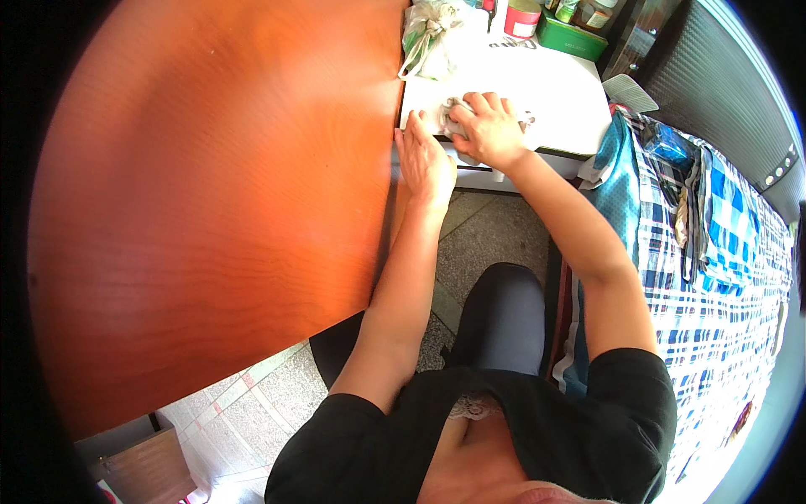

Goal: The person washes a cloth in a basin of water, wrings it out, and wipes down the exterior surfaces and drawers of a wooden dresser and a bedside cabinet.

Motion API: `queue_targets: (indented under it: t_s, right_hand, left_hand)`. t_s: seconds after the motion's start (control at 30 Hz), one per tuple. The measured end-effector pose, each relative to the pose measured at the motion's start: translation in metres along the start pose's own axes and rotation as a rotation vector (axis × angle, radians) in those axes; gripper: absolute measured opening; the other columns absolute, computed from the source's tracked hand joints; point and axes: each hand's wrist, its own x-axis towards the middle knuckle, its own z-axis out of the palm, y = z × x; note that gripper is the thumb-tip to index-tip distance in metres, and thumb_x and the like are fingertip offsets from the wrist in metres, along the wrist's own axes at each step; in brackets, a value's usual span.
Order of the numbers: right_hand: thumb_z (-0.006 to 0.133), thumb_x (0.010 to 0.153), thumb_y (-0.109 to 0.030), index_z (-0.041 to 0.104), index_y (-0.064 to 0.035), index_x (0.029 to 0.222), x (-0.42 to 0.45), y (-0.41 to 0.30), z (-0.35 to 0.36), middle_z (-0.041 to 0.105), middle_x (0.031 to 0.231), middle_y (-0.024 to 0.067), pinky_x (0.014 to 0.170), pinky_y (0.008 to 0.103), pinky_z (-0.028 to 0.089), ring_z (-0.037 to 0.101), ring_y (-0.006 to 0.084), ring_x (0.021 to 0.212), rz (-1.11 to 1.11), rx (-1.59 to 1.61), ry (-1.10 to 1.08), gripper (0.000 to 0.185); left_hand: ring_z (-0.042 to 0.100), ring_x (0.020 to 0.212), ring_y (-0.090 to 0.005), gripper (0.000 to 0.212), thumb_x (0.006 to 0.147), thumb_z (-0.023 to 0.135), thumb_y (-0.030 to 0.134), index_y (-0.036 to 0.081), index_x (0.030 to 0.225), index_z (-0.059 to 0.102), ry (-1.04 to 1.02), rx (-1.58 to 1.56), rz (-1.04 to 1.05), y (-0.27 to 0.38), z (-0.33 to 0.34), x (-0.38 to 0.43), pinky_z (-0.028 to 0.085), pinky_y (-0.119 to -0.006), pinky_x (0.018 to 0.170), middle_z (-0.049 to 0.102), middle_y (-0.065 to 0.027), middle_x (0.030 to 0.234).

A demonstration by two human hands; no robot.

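Observation:
On the white top of a small cabinet [560, 94], my right hand [491, 129] presses down with bent fingers on a crumpled whitish thing [452, 116], perhaps a cloth or plastic; its kind is unclear. Part of it shows left of the fingers, and a bit lies to the right of the hand. My left hand [420, 154] is at the cabinet's front left edge, beside the wooden table, its fingers straight and close together. Nothing shows in its grasp, but its palm side is partly hidden.
A brown wooden table [220, 189] fills the left. Behind my hands stand a tied plastic bag [434, 44], a red tin [521, 19], a green box [570, 38] and a jar [593, 14]. A bed with a checked cover [705, 327] and folded cloths [730, 220] is at the right.

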Motion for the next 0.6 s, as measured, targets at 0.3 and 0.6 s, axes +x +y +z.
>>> queue_targets:
  t_s: [0.3,0.6]
  right_hand:
    - [0.072,0.066,-0.028,0.059,-0.0160,0.102,-0.043,0.046,-0.023,0.051,0.113,0.0100,0.088,0.0477,0.040,0.047,0.0319,0.107,0.073,-0.047,0.004,0.040]
    - [0.070,0.068,-0.027,0.056,-0.0183,0.103,0.024,-0.026,0.021,0.052,0.106,0.0075,0.082,0.0459,0.041,0.050,0.0305,0.100,-0.087,0.065,0.044,0.039]
  left_hand:
    - [0.036,0.130,-0.0316,0.077,0.069,0.061,-0.008,-0.011,0.135,0.021,0.004,0.019,-0.063,0.001,-0.006,-0.002,0.019,-0.044,0.113,0.041,-0.0204,0.136]
    - [0.025,0.133,-0.0426,0.077,0.066,0.047,-0.015,-0.004,0.139,0.024,0.341,-0.343,0.071,-0.016,0.015,-0.052,0.017,-0.050,0.111,0.029,-0.0241,0.142]
